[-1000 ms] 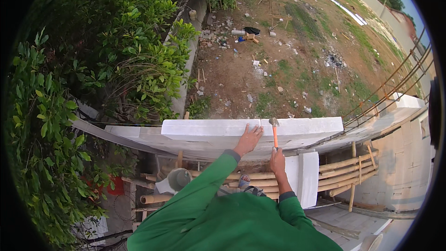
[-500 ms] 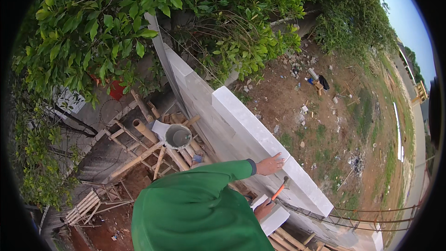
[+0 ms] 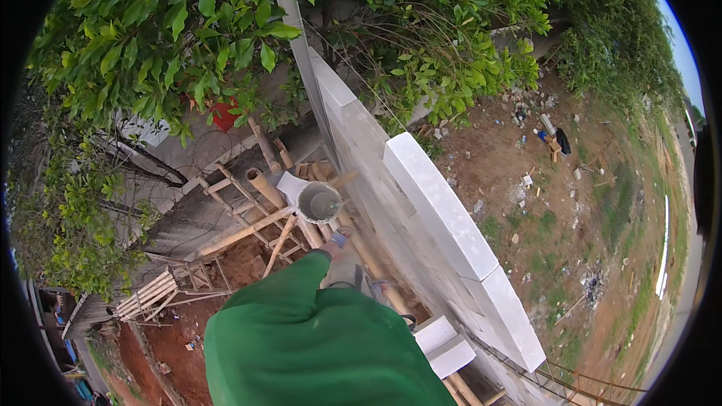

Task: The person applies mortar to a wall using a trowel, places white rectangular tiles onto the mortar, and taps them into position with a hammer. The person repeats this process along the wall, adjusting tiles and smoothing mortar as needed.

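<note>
My left arm in a green sleeve (image 3: 301,278) is bent in toward my body. Beyond its dark cuff a small patch of my left hand (image 3: 332,248) seems to show beside my sandalled foot (image 3: 341,237); its fingers cannot be made out. My right hand is out of sight behind the green shirt. Ahead of the left hand stands a round bucket (image 3: 319,202) of grey, wet-looking mix. To the right runs a wall of pale blocks, its top row made of a long white block (image 3: 436,207) and another white block (image 3: 508,319) butted against it.
Bamboo scaffold poles (image 3: 241,237) lie left of the wall and under my feet. Two loose white blocks (image 3: 451,356) rest near my right side. A metal straightedge (image 3: 304,68) stands at the wall's far end, under leafy branches (image 3: 180,30). Littered ground (image 3: 541,203) lies beyond the wall.
My left hand has left the top of the wall and drawn back toward my body. My right hand and the orange-handled hammer it held have gone out of sight. The view has shifted left.
</note>
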A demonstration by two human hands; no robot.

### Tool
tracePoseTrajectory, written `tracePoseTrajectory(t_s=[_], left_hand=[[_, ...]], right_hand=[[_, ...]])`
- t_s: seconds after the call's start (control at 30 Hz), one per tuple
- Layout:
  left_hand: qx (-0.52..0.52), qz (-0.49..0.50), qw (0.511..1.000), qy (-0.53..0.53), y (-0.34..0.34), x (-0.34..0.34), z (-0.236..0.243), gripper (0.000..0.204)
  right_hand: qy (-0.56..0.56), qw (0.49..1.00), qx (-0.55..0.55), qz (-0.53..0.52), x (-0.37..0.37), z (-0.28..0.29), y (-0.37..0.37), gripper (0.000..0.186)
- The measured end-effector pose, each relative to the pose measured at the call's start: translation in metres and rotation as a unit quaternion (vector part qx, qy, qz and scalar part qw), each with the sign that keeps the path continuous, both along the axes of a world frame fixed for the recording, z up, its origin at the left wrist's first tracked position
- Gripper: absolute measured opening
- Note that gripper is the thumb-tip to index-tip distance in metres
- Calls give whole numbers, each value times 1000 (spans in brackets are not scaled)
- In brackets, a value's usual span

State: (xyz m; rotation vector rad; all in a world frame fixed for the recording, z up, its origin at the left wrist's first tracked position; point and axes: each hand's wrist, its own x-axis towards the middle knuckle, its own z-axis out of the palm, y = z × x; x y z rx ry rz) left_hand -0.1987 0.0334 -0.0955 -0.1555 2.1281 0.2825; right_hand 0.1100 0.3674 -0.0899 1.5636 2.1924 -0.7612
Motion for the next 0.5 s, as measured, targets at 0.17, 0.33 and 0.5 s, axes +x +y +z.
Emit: tracePoseTrajectory(t_s=[0.17,0.33,0.5], left_hand=[[56,81,992,-79,-28,8,-16,48],[87,115,977,-157,-54,-10,-23,49],[111,147,948,-261,-117,-62,-12,49]], right_hand=[[-29,997,-62,22,-27,0,-10,38],[-56,992,-111,14,-60,7,-24,36],[-47,987,-149,-24,-95,11,-46,34]])
